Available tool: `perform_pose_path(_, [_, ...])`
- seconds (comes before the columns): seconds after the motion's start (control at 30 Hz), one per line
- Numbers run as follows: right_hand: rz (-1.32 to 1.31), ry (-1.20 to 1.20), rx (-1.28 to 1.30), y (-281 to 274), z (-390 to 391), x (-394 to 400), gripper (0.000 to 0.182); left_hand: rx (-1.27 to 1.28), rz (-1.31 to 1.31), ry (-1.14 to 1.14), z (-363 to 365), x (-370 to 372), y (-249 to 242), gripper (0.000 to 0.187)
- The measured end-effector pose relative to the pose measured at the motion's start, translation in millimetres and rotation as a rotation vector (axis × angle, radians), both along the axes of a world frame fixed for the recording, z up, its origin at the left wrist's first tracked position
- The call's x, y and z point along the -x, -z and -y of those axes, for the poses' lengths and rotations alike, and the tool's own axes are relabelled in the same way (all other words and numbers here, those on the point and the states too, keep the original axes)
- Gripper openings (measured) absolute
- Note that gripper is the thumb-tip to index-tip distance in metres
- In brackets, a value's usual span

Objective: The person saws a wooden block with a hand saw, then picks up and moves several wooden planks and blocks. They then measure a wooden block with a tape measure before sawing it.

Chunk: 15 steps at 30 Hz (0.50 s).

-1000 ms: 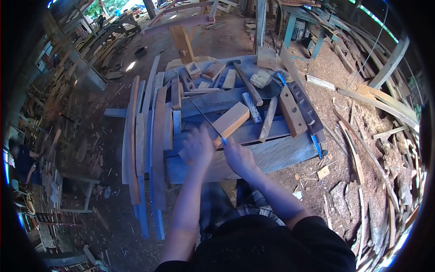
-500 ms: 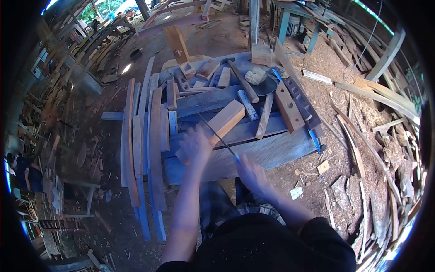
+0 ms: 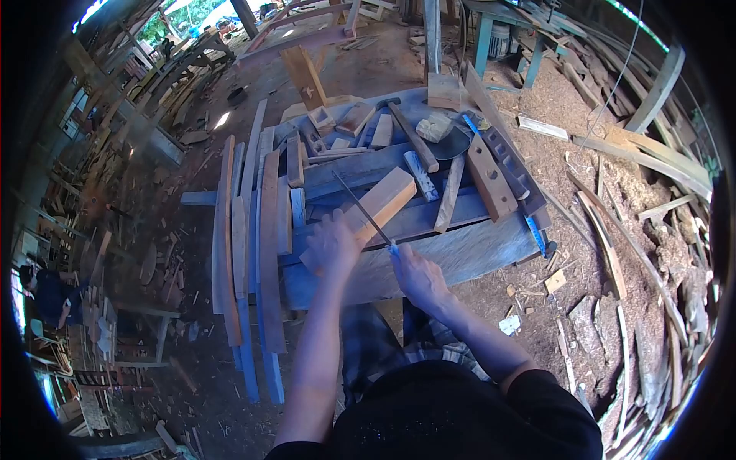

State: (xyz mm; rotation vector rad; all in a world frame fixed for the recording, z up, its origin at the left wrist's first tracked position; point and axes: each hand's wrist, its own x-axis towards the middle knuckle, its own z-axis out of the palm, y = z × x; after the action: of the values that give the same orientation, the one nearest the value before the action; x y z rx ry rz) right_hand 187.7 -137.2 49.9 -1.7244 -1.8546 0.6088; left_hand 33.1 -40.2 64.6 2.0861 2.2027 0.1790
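A rectangular wooden block (image 3: 387, 198) lies slantwise on the workbench (image 3: 475, 249). My left hand (image 3: 336, 241) rests on its near left end, the fingers wrapped over the wood. Closed round the handle of a thin, dark, rod-like tool (image 3: 357, 202) is my right hand (image 3: 418, 277). The tool crosses the block at a slant, its tip pointing up and left beyond the block. Whether the tool is a file or a blade is too small to tell. A hammer (image 3: 412, 136) lies beyond the block, and a wooden piece with round holes (image 3: 491, 178) is at the right.
Long boards (image 3: 270, 253) lie along the bench's left side. Small wooden pieces (image 3: 356, 119), a dark round dish (image 3: 454, 144) and a blue-edged saw (image 3: 534, 234) are on the bench. Scrap wood (image 3: 606, 245) covers the right floor. A person (image 3: 52, 295) is at the far left.
My right hand has moved slightly up and left with the tool, whose tip reaches further past the block. The whole view has shifted a little.
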Motion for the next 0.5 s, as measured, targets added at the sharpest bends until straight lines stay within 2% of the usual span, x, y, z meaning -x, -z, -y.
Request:
perform_pose_path(0.33, [0.133,-0.048,0.053,-5,-14,11,0.022,0.058,0.018,-0.006,-1,2,-3,0.069])
perform_pose_path(0.5, [0.177,-0.036,0.056,-9,-36,24,0.019,-0.021,0.001,0.011,-1,2,1,0.062])
